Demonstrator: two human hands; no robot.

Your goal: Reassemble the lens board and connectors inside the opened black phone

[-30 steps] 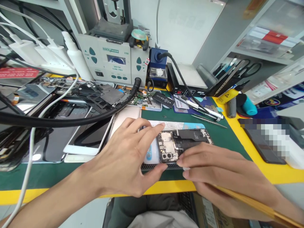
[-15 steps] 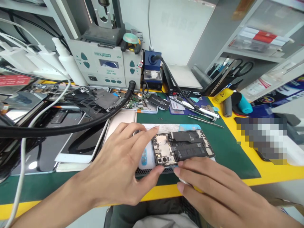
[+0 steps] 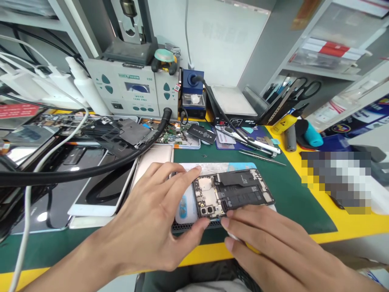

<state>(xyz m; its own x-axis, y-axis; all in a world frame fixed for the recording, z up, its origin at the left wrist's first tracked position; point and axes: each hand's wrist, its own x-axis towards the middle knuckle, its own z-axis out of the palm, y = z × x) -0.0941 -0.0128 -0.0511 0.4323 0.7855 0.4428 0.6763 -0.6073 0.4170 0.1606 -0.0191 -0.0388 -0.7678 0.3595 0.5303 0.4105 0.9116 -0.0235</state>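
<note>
An opened smartphone point(image 3: 240, 184) lies with its battery, board and camera lenses exposed. It rests on a pale, blue-patterned pad point(image 3: 184, 207) with a dark perforated edge. My left hand point(image 3: 161, 211) reaches round the phone's left end, thumb at the near edge and fingertips by the far left corner. At the near edge, the fingertips of my right hand point(image 3: 270, 239) touch the phone. Between the thumb and fingers of that hand is a small whitish and yellow object, mostly covered, whose kind I cannot make out.
Behind stand a grey soldering station point(image 3: 130, 89) and a blue iron holder point(image 3: 193, 87). A black hose point(image 3: 121, 168) crosses several phones on the left. Tweezers point(image 3: 263, 157) and a yellow bottle point(image 3: 284, 123) are on the right. Tiny screws point(image 3: 204, 155) lie beyond the pad.
The view has shifted slightly, so the bench sits a little lower in the picture. Both hands keep nearly the same places at the phone.
</note>
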